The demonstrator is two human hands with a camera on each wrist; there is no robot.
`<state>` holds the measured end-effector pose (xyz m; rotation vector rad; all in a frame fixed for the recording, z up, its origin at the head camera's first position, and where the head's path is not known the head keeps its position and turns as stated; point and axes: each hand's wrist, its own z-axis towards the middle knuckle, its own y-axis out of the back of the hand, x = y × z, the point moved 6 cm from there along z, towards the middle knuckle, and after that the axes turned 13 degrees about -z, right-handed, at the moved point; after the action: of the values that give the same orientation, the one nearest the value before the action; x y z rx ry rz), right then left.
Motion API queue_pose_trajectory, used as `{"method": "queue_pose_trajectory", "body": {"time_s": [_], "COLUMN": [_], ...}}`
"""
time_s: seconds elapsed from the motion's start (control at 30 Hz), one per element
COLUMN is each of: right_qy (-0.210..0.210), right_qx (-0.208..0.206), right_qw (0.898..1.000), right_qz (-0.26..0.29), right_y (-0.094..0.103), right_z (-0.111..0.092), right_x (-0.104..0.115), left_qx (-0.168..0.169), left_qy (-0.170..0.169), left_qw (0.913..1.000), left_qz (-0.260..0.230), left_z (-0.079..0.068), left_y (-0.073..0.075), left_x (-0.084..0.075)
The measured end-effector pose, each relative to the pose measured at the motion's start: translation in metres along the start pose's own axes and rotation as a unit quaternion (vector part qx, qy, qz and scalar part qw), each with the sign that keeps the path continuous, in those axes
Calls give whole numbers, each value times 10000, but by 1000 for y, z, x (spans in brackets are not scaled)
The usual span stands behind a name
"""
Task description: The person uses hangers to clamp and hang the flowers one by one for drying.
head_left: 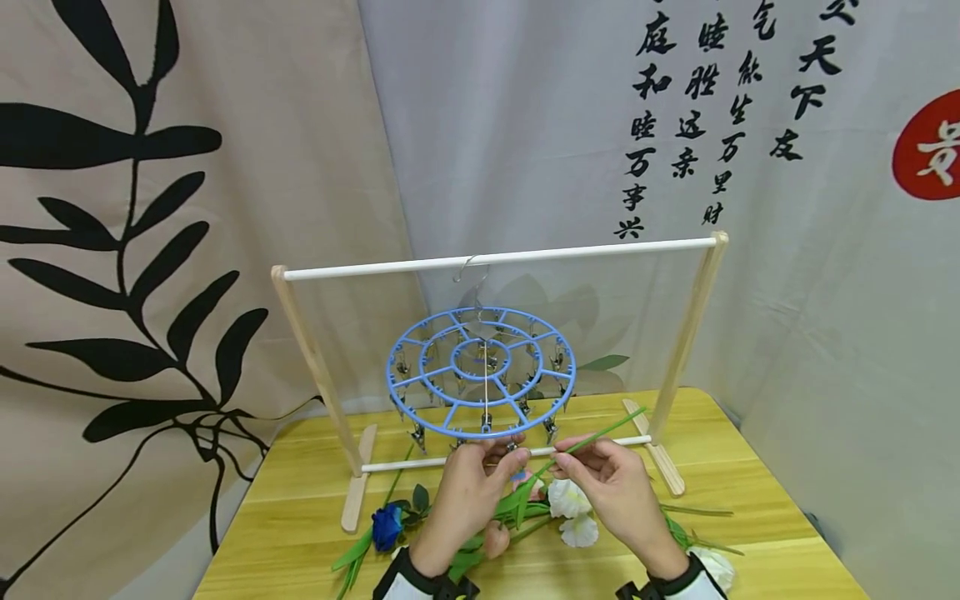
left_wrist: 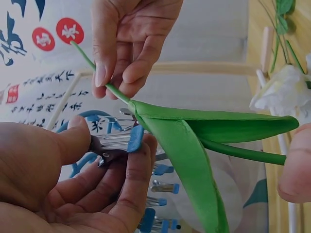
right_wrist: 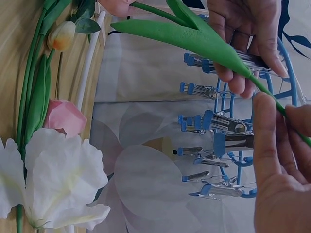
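Observation:
My left hand (head_left: 472, 492) pinches a metal clip (left_wrist: 114, 141) with blue tips between thumb and fingers. The clip hangs below the front of a blue round clip hanger (head_left: 392, 367). With its thumb and fingertips, my right hand (head_left: 611, 492) holds the thin green stem (left_wrist: 116, 92) of an artificial tulip beside that clip. The tulip's long green leaves (right_wrist: 194, 41) spread below the fingers, and its peach bud (head_left: 495, 540) hangs downward. In the left wrist view the stem passes close behind the clip's blue tips. More clips (right_wrist: 199, 90) dangle from the hanger's rings.
A white rod (head_left: 600, 249) on wooden posts (head_left: 686, 342) carries the hanger by its hook. On the wooden table (head_left: 285, 517) lie a blue rose (head_left: 387, 527), white flowers (head_left: 579, 531), a pink bloom (right_wrist: 65, 118) and another white flower (head_left: 712, 568). A printed curtain (head_left: 525, 150) hangs behind.

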<state>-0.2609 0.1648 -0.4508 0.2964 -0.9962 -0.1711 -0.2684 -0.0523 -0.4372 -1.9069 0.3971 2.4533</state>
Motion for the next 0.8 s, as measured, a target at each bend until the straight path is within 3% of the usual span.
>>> {"method": "queue_pose_trajectory", "body": {"time_s": [0.5,0.8], "right_qy": [-92,-244], "right_qx": [172,246], "right_qw": [9998,9993], "right_qz": [36,169], "right_y": [-10,-15], "right_z": [1,2], "right_x": [-6,-9], "left_qx": [-88,-46], "left_qy": [142,8], "left_qw": [9996,9988], "left_qz": [-244,-484], "left_z": [2,0], "left_y": [5,8], "left_x": [2,4]}}
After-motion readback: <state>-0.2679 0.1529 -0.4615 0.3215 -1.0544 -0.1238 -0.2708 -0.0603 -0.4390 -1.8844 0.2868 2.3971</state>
